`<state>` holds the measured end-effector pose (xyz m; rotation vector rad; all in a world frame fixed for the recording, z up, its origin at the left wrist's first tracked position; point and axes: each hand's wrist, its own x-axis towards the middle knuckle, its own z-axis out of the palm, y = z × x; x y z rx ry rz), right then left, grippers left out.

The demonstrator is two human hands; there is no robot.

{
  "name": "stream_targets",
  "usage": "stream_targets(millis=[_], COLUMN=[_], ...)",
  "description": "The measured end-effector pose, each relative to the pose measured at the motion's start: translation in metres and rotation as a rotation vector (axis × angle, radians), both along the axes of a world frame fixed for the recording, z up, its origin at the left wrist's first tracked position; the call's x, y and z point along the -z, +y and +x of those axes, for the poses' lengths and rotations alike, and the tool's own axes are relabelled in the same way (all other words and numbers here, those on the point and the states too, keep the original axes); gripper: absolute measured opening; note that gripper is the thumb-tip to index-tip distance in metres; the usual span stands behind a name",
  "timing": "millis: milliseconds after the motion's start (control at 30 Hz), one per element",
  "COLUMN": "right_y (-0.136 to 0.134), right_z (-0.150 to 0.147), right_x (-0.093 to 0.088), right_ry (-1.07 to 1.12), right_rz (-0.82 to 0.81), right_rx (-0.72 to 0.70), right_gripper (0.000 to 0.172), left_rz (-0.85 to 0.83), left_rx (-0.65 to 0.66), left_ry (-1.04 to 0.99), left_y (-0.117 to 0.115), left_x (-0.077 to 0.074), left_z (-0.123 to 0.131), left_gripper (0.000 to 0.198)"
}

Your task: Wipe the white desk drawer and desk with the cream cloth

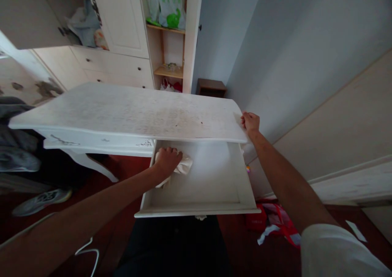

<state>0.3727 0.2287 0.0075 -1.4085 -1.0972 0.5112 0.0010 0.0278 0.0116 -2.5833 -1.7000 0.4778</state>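
A white desk [131,105] with a curved front edge has one drawer [211,175] pulled out towards me. Inside it, against the left wall, my left hand [168,162] is closed on a cream cloth [184,165]. Part of the cloth hangs out below the hand, onto the drawer's bottom. My right hand [251,122] has its fingers curled against the right edge of the desktop. Dark marks and smudges show on the desktop's surface.
A white wardrobe [125,20] stands behind, holding clothes and a plastic bag [171,5]. Red bags [280,222] lie on the floor at right. A shoe [41,200] and a white hanger [88,250] are at lower left. A wall [306,65] borders the right side.
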Motion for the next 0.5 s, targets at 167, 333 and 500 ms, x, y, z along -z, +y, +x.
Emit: stream_targets(millis=[167, 333, 500], right_y=[-0.002, -0.004, -0.007], right_z=[-0.002, -0.005, -0.006], right_x=[-0.002, -0.004, -0.005], right_ry=[0.015, 0.048, 0.070], right_rz=[-0.014, -0.015, -0.003], right_rx=[0.012, 0.013, 0.004], right_gripper=[0.032, 0.032, 0.031], left_rz=[0.121, 0.192, -0.083], left_rx=[-0.014, -0.040, -0.008], left_ry=[-0.132, -0.183, -0.090], left_y=[0.027, 0.039, 0.033], left_x=[0.007, 0.019, 0.004], left_z=[-0.007, -0.016, -0.019], left_gripper=[0.057, 0.056, 0.060])
